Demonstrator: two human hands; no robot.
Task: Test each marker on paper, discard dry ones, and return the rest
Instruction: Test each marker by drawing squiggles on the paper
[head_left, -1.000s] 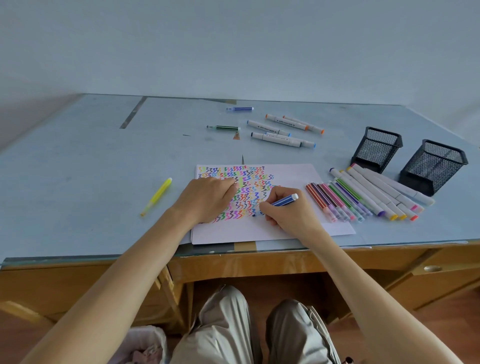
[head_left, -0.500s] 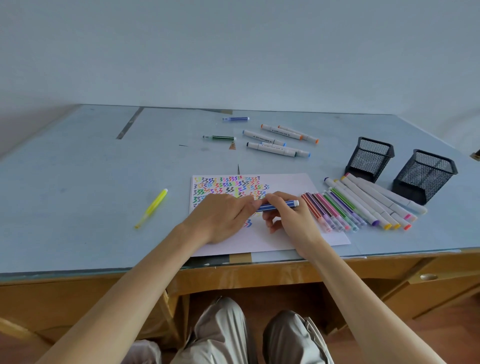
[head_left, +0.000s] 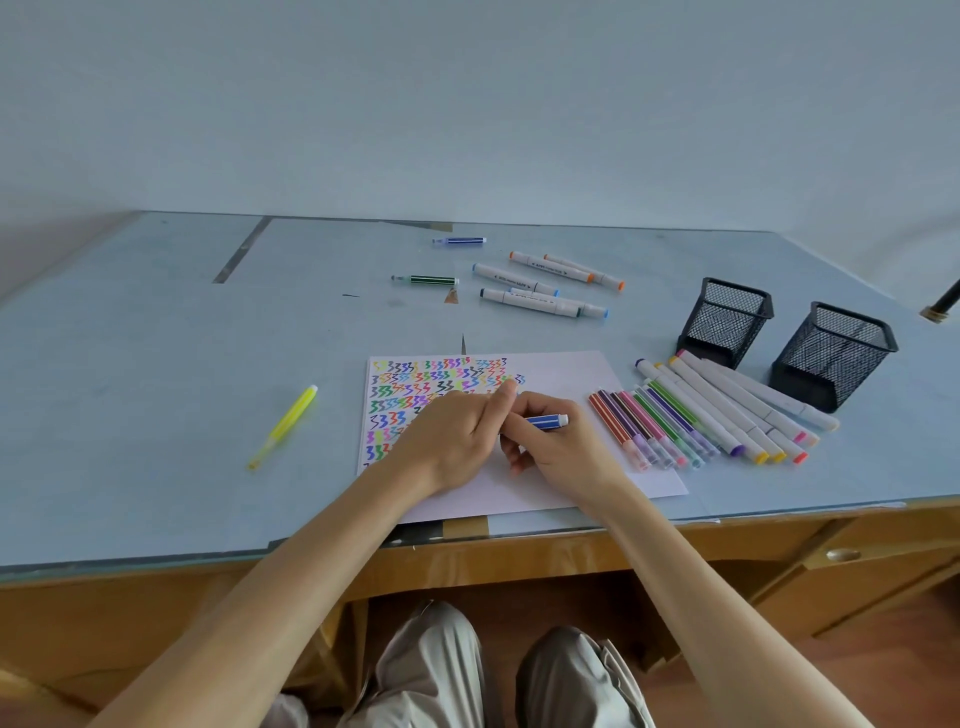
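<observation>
Your hands (head_left: 498, 441) are meeting over the paper (head_left: 561, 374), blocking its middle; to your right a row of thin markers (head_left: 644, 426) and thick white ones (head_left: 727, 410) is lying close together, leaving no gap between; behind them two mesh holders (head_left: 724, 319) are standing with a narrow lane between; the far cluster of markers (head_left: 540, 283) is crowding the tabletop (head_left: 130, 364) ahead; leftward, open surface is stretching around one yellow marker (head_left: 288, 423).
</observation>
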